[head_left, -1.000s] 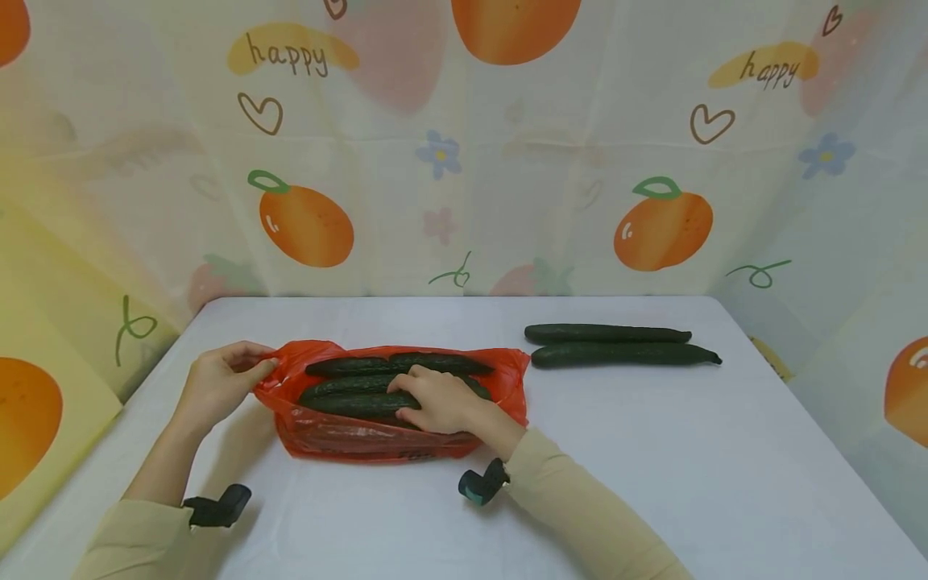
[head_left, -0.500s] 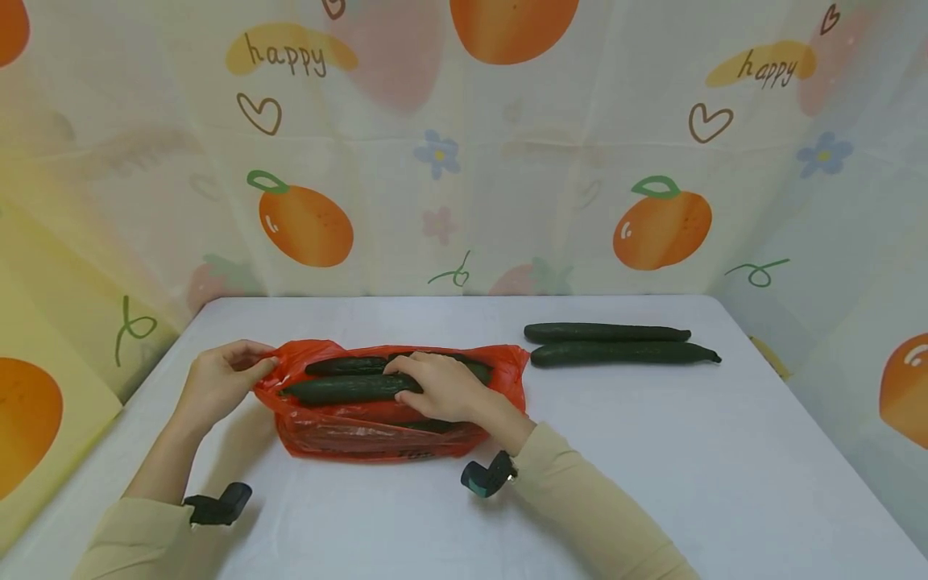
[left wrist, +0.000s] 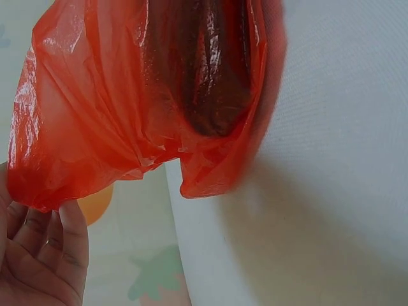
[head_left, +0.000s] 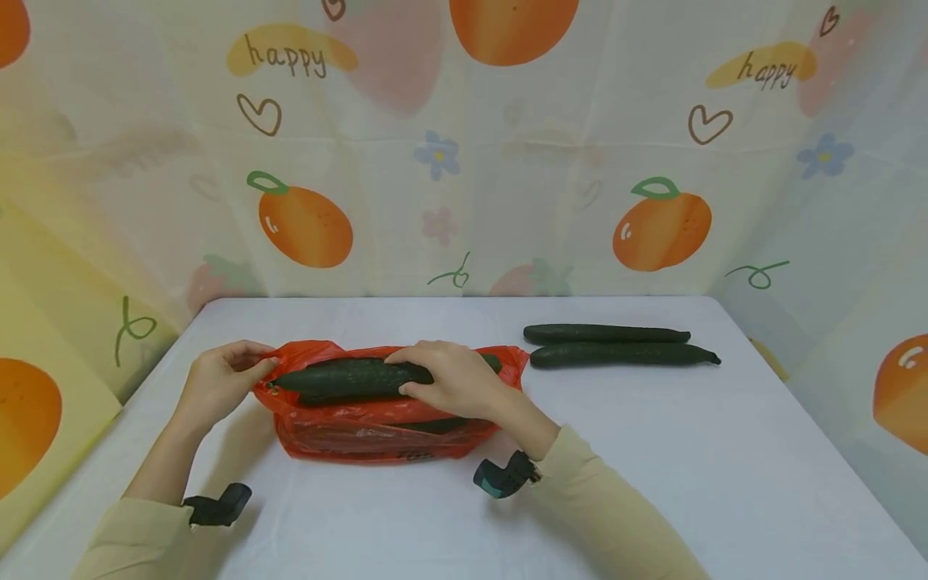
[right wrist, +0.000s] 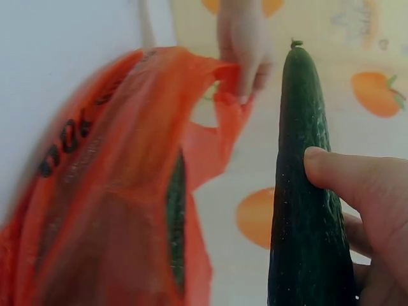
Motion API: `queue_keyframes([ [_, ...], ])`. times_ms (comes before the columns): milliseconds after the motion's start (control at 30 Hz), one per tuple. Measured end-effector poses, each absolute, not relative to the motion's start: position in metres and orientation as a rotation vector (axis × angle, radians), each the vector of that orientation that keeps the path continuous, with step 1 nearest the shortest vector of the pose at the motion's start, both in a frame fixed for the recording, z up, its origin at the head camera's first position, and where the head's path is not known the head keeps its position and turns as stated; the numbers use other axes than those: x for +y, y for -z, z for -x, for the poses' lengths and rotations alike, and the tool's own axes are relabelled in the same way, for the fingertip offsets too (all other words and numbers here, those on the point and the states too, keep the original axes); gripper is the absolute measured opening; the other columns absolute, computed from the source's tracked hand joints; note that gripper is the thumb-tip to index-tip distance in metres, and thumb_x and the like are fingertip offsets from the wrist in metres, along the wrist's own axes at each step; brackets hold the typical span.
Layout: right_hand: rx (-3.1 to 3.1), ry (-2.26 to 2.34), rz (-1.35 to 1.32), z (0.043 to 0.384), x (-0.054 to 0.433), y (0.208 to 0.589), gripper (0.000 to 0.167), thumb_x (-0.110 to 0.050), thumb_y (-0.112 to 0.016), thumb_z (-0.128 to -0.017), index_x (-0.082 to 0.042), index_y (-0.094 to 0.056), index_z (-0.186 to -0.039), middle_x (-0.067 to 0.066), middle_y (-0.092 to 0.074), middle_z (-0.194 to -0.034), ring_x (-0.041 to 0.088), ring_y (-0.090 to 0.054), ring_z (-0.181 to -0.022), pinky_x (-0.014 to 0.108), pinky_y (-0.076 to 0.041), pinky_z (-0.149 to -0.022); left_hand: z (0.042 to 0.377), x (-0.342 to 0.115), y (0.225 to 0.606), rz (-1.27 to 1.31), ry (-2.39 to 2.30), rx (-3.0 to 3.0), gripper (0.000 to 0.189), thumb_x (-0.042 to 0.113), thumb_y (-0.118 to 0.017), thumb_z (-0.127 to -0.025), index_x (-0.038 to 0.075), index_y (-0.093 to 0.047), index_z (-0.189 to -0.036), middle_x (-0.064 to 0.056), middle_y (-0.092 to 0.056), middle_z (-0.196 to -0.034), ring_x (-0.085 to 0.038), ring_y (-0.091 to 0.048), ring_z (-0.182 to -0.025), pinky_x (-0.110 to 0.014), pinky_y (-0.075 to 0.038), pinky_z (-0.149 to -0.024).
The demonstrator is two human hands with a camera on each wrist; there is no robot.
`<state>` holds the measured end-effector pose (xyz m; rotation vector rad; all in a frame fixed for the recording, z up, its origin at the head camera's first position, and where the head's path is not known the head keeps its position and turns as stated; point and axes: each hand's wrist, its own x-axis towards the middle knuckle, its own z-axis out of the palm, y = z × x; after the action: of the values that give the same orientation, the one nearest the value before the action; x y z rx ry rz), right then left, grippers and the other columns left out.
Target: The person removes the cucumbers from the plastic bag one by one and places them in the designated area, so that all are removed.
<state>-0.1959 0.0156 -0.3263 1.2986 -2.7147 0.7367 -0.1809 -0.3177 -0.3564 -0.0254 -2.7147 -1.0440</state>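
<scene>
My right hand (head_left: 460,377) grips a dark green cucumber (head_left: 341,379) around its middle and holds it lengthwise above the red plastic bag (head_left: 348,443). In the right wrist view the thumb lies along the side of this cucumber (right wrist: 303,172), its stem end up, apart from the bag (right wrist: 127,191). At the bag's left end my left hand (head_left: 225,383) pinches the gathered edge, with fingertips on the plastic in the left wrist view. More cucumbers lie inside the bag; one cucumber end (left wrist: 220,102) shows through the film, the others mostly hidden beneath the held one.
Two more cucumbers lie side by side on the white table at the back right, a rear one (head_left: 605,333) and a front one (head_left: 623,354). A fruit-printed cloth (head_left: 507,201) hangs behind the table (head_left: 689,467).
My right hand has lifted one cucumber up out of the bag, shifting slightly up and to the right. The left hand has kept its place on the bag's edge.
</scene>
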Motion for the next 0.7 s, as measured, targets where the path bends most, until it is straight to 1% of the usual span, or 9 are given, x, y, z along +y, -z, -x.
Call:
queue_keyframes([
  [167, -2.633, -0.727, -1.291, 0.193, 0.025, 0.316, 0.037, -0.028, -0.062, -0.088, -0.022, -0.057, -0.124, -0.007, -0.062, -0.115, 0.007, -0.057, -0.103, 0.025, -0.048, -0.083, 0.181, -0.317, 0.356, 0.028, 1.080, -2.704, 0.026, 0.026, -0.062, -0.088, 0.004, -0.066, -0.102, -0.013, -0.070, -0.086, 0.001, -0.061, -0.066, -0.016, -0.049, -0.058],
  [267, -2.603, -0.724, -1.273, 0.192, 0.033, 0.312, 0.036, -0.028, -0.063, -0.088, -0.022, -0.058, -0.123, -0.008, -0.062, -0.114, 0.006, -0.057, -0.102, 0.024, -0.048, -0.081, 0.181, -0.317, 0.355, 0.024, 1.082, -2.710, 0.026, 0.025, -0.062, -0.088, 0.004, -0.066, -0.101, -0.013, -0.069, -0.086, -0.001, -0.062, -0.066, -0.017, -0.049, -0.058],
  [500, -2.553, -0.722, -1.258, 0.191, 0.054, 0.304, 0.037, -0.025, -0.065, -0.086, -0.021, -0.058, -0.122, -0.006, -0.062, -0.114, 0.009, -0.058, -0.102, 0.027, -0.048, -0.083, 0.182, -0.317, 0.356, 0.036, 1.055, -2.714, 0.025, 0.024, -0.062, -0.088, 0.004, -0.066, -0.101, -0.016, -0.069, -0.091, 0.007, -0.057, -0.069, -0.016, -0.049, -0.058],
  [700, -2.492, -0.686, -1.239, 0.191, 0.072, 0.300, 0.037, -0.023, -0.066, -0.085, -0.019, -0.060, -0.121, -0.005, -0.063, -0.114, 0.012, -0.058, -0.104, 0.030, -0.048, -0.086, 0.183, -0.318, 0.355, 0.020, 1.047, -2.725, 0.026, 0.026, -0.061, -0.089, 0.004, -0.066, -0.102, -0.016, -0.068, -0.092, 0.007, -0.057, -0.069, -0.016, -0.050, -0.059],
])
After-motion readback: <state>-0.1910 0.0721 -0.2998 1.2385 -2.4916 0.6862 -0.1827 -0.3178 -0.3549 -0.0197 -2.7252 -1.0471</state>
